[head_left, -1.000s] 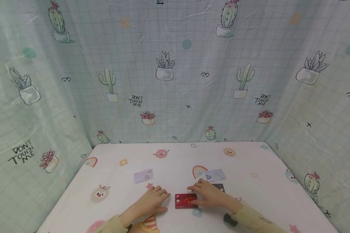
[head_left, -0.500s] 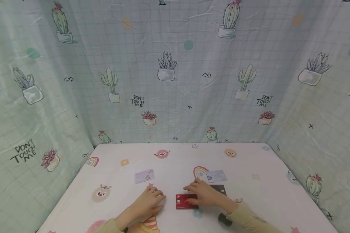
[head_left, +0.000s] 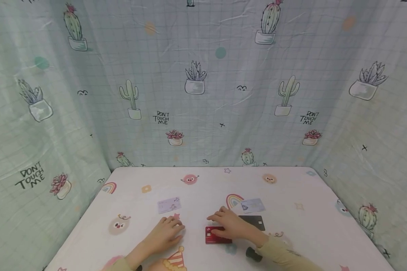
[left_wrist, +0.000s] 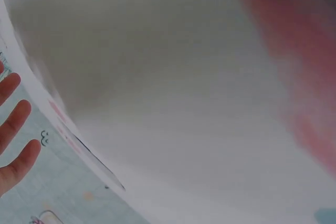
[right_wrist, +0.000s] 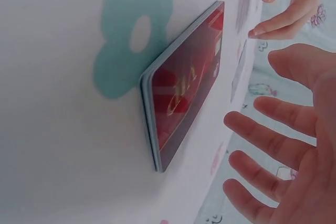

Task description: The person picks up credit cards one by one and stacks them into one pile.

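A glossy red bank card (head_left: pixel 220 239) lies flat on the white table, its layered edge in the right wrist view looking like a small stack of cards (right_wrist: pixel 184 82). Over it reaches my right hand (head_left: pixel 231 223), covering its upper right part in the head view. That hand's fingers are spread and relaxed, holding nothing. My left hand (head_left: pixel 166 233) hovers left of the red card with loose fingers and nothing in them; its fingertips also show in the left wrist view. A black card (head_left: pixel 252 221) lies partly behind my right wrist.
Farther back lie a pale purple card (head_left: pixel 169 205) on the left and a pale blue card (head_left: pixel 253 205) on the right. A dark object (head_left: pixel 254 254) sits at my right wrist, below the sleeve. A cactus-print curtain (head_left: pixel 203 113) closes off the table's far side.
My right hand has moved left across the red card, showing more of the black card. My left hand has drawn back left, away from the red card. The cards lie as before.
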Available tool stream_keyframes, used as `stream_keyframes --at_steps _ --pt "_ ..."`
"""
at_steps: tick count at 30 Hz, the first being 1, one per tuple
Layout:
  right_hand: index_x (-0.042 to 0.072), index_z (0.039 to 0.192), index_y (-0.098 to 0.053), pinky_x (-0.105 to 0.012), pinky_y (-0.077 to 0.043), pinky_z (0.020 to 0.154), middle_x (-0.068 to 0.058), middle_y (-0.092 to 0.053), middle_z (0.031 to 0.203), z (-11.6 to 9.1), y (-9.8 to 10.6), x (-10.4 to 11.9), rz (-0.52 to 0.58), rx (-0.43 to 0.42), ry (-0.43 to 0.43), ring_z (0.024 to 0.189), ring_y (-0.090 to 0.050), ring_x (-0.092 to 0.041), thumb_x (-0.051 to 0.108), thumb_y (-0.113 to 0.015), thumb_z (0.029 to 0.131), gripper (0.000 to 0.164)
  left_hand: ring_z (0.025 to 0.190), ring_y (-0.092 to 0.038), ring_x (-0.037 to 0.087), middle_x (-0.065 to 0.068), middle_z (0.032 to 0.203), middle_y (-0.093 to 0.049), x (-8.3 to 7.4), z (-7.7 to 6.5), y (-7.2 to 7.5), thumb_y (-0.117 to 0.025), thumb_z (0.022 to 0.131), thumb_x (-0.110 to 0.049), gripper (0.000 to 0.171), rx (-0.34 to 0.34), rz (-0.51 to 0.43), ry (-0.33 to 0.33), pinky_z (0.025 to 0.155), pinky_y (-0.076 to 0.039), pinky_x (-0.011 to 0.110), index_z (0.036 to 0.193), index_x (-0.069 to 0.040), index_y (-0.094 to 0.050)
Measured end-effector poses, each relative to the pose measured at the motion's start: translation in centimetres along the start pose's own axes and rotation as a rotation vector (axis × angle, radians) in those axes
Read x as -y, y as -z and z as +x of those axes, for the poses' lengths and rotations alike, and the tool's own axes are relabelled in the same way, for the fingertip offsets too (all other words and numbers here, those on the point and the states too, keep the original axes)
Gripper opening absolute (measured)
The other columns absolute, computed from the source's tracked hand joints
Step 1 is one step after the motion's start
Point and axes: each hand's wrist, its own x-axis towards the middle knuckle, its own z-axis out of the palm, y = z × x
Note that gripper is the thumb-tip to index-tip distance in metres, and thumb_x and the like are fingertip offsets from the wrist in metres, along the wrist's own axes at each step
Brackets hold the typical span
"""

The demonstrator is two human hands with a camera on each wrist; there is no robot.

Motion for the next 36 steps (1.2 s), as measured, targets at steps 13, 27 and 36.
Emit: stream_keyframes --at_steps 13,27,36 --pt "0.022 0.120 -0.054 -0.020 -0.040 0.073 0.005 -0.062 0.107 1.7 0.2 1.3 -0.011 0.010 -0.013 0.086 -0.041 -0.006 0.035 -0.059 0.083 0.039 0.085 -0.048 0.011 -0.007 0.093 -0.060 1.6 -1.1 0.7 -0.067 0.075 -0.030 0.025 -0.025 0.016 0.052 0.071 -0.037 0.030 0.097 -0.018 -0.065" --pt "0.023 0.121 -0.053 -0.020 -0.039 0.077 0.006 -0.060 0.109 4.5 0.1 2.9 -0.044 0.031 0.001 0.088 -0.041 -0.006 0.037 -0.059 0.083 0.041 0.089 -0.049 0.013 -0.005 0.096 -0.060 3.5 -1.3 1.3 -0.067 0.075 -0.028 0.028 0.031 -0.003 0.139 0.075 -0.038 0.034 0.101 -0.018 -0.064" --pt "0.023 0.118 -0.055 -0.021 -0.040 0.077 0.007 -0.061 0.107 5.9 -0.2 4.0 -0.113 0.014 0.015 0.087 -0.041 -0.007 0.037 -0.061 0.081 0.041 0.088 -0.050 0.016 -0.001 0.095 -0.061 5.0 -1.8 1.1 -0.070 0.072 -0.027 0.032 -0.016 0.019 0.151 0.072 -0.038 0.035 0.100 -0.014 -0.064"
